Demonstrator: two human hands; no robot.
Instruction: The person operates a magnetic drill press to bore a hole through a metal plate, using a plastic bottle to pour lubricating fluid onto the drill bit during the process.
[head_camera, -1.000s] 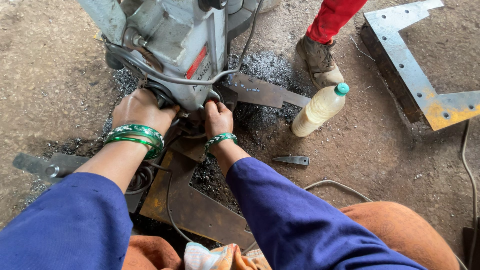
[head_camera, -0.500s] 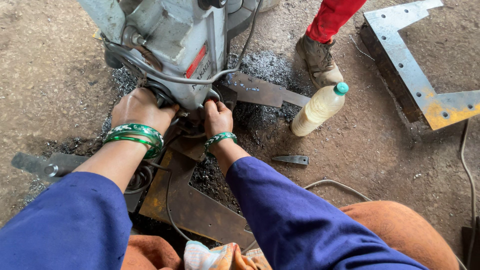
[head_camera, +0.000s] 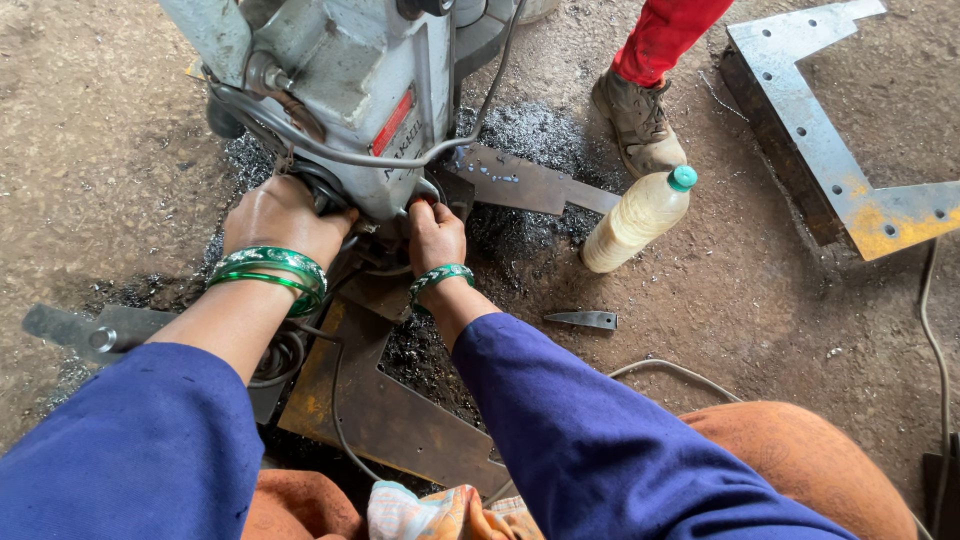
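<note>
A grey drilling machine (head_camera: 350, 90) with a red label stands on a rusty steel plate (head_camera: 390, 410) on the ground. My left hand (head_camera: 280, 215), with green bangles on the wrist, grips the lower left of the machine's base. My right hand (head_camera: 435, 235), also with a green bangle, presses against the machine's lower right side; its fingertips are hidden under the body. Dark metal shavings (head_camera: 530, 130) lie around the machine. A black cable (head_camera: 330, 155) loops across the machine's front.
A plastic bottle (head_camera: 635, 220) of pale liquid with a green cap lies to the right. Another person's boot (head_camera: 635, 120) and red trouser leg stand behind it. A holed steel bracket (head_camera: 830, 140) lies far right, a small metal wedge (head_camera: 585, 320) near my arm, a flat bar (head_camera: 80, 330) at left.
</note>
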